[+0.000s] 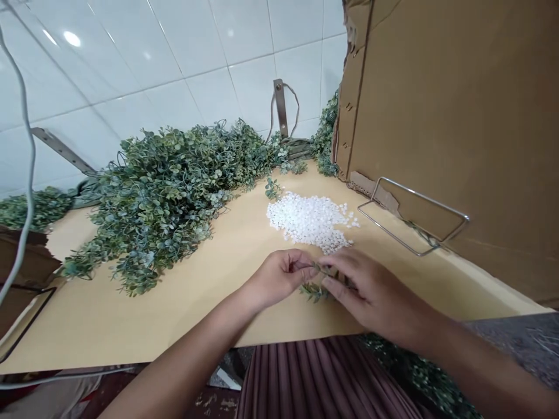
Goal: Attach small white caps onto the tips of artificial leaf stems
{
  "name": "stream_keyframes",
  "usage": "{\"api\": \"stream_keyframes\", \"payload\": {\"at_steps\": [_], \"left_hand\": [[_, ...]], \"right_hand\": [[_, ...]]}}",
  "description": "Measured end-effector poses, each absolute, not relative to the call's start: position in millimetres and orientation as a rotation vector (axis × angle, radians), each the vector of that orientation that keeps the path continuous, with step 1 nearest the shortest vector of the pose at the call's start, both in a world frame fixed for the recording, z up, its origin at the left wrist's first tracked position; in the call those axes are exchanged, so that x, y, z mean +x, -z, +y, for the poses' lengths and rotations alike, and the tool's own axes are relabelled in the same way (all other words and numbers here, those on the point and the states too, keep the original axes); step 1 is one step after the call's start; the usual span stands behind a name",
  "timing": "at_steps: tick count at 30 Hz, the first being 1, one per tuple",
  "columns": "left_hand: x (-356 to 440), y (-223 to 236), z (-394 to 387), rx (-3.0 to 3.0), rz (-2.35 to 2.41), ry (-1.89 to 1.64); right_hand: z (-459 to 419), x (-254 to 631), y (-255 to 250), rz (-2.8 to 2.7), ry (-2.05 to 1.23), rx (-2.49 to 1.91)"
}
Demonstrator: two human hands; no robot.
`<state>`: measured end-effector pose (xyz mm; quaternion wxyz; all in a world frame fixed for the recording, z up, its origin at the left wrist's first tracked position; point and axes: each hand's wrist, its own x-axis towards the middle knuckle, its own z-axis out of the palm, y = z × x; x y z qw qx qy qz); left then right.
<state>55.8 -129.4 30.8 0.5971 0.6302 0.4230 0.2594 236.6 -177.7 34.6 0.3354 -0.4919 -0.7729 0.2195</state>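
Note:
Close together over the front part of the table, my left hand [283, 273] and my right hand [362, 285] both pinch a small artificial leaf sprig [315, 293]. Its green leaves hang below my fingers, while its stem is mostly hidden between the fingertips. Just beyond my hands lies a loose pile of small white plastic pieces [310, 218]. A single short green sprig [272, 188] rests at the far edge of that pile. To the left spreads a big heap of artificial greenery [174, 186].
A cardboard box [449, 128] stands along the right side, with a bent metal wire frame [413, 218] before it. White tiles [209, 52] form the back wall, where metal brackets [280, 107] are fixed. A pale cable [27, 145] hangs at left above the yellowish table [227, 262].

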Motion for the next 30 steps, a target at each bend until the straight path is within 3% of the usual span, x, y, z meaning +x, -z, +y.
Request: {"api": "stream_keyframes", "payload": {"at_steps": [14,30], "left_hand": [[26.8,-34.8,-112.7,1.599,1.221,-0.757],[18.8,-34.5,-94.3,2.293,1.561,-0.496]], "right_hand": [[-157.4,225.3,-11.8,-1.834,-0.85,-1.271],[-164.2,229.2,-5.0,-1.714,-0.79,-1.299]]}}
